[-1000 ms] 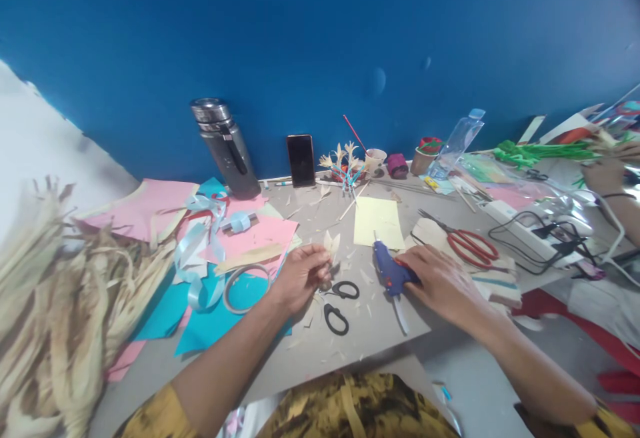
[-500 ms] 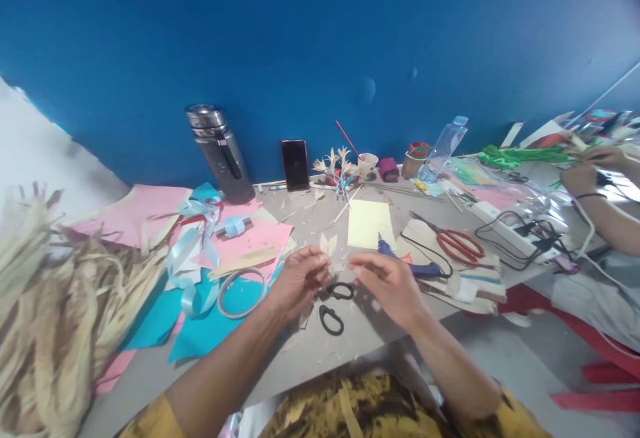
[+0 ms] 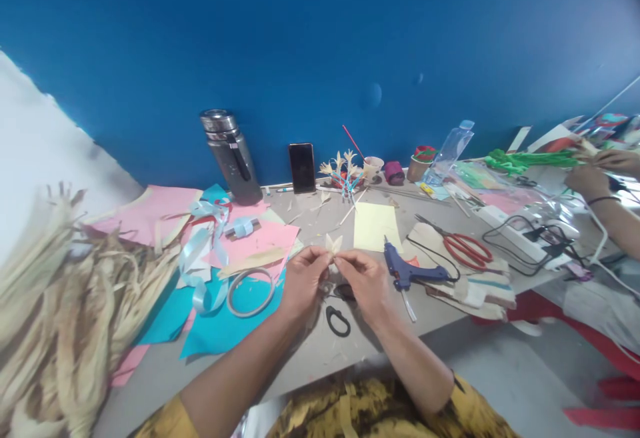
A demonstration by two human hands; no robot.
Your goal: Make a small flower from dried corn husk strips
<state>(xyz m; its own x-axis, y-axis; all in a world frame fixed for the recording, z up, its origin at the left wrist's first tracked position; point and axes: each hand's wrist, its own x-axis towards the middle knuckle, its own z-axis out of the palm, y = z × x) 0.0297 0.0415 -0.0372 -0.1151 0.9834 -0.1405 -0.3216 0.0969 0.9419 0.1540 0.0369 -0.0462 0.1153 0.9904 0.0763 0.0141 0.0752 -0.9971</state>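
A small pale husk flower point(image 3: 333, 245) stands up between the fingertips of both hands, above the grey table. My left hand point(image 3: 306, 278) pinches its base from the left. My right hand point(image 3: 364, 283) has its thumb and forefinger pressed together at the same base, touching the left fingertips. Below the hands lie black-handled scissors point(image 3: 339, 322), partly covered by my right hand. Just right of that hand is a blue glue gun point(image 3: 407, 271) on the table, with a yellow paper sheet point(image 3: 376, 227) behind it.
Dried husks point(image 3: 85, 311) heap at the left, beside coloured paper and a tape ring point(image 3: 251, 293). A flask point(image 3: 233, 161), phone point(image 3: 302, 168) and husk flowers point(image 3: 345, 175) stand behind. Red-handled scissors point(image 3: 467, 250) and a power strip point(image 3: 520, 235) lie right, near another person's hands point(image 3: 595, 175).
My right hand has moved left and closed onto the flower's base, meeting my left hand. The glue gun now shows more fully. The whole view has shifted slightly.
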